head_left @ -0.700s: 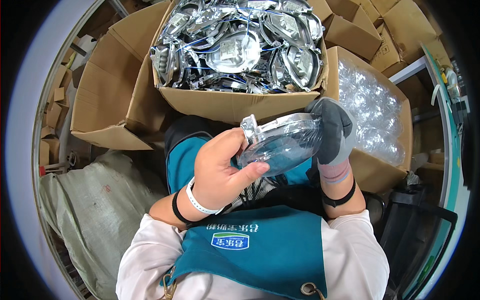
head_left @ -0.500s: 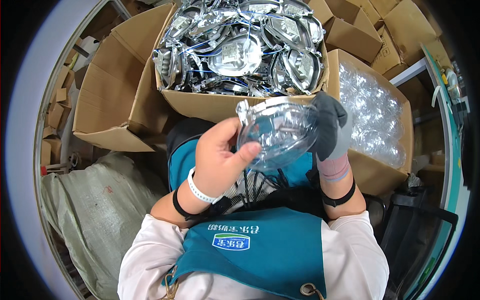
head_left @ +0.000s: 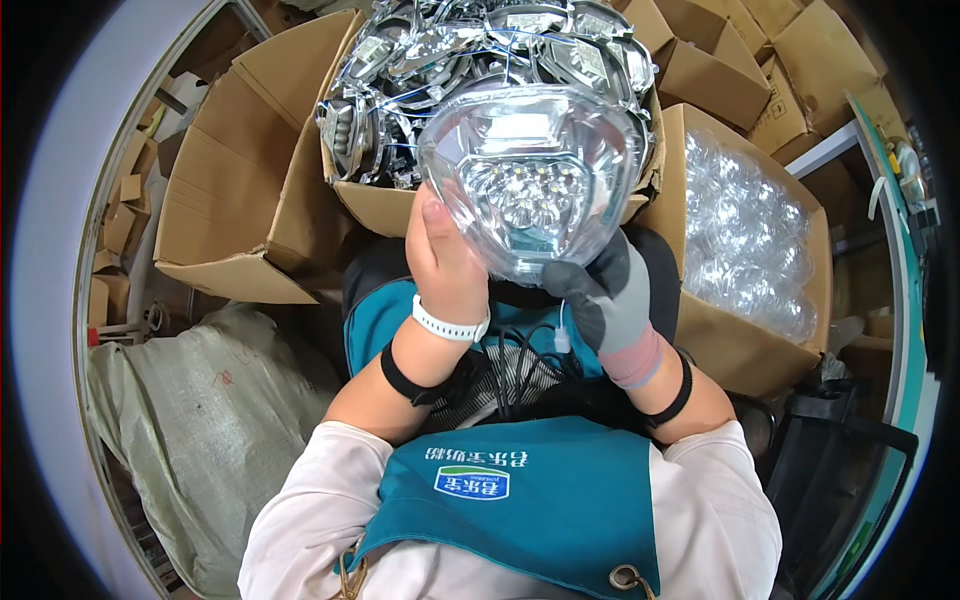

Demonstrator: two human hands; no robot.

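Observation:
I hold a clear plastic headlamp unit [head_left: 530, 175] with a shiny reflector and small LED beads up close to the camera, its face turned toward me. My left hand [head_left: 445, 265], bare with a white wristband, grips its left edge with the thumb on the rim. My right hand [head_left: 600, 295], in a grey glove with a pink cuff, supports it from below right. A thin white wire [head_left: 562, 325] hangs from the lamp. Beyond it stands an open cardboard box [head_left: 385, 205] full of several similar shiny lamp units.
A second cardboard box [head_left: 740, 340] of clear plastic covers stands at the right. Empty brown cartons [head_left: 215, 180] lie at the left and back. A grey-green woven sack [head_left: 190, 420] lies at lower left. A small fan sits in my lap under a teal apron.
The lamp has been raised from lap height toward the camera and turned from edge-on to face me. Both hands rose with it.

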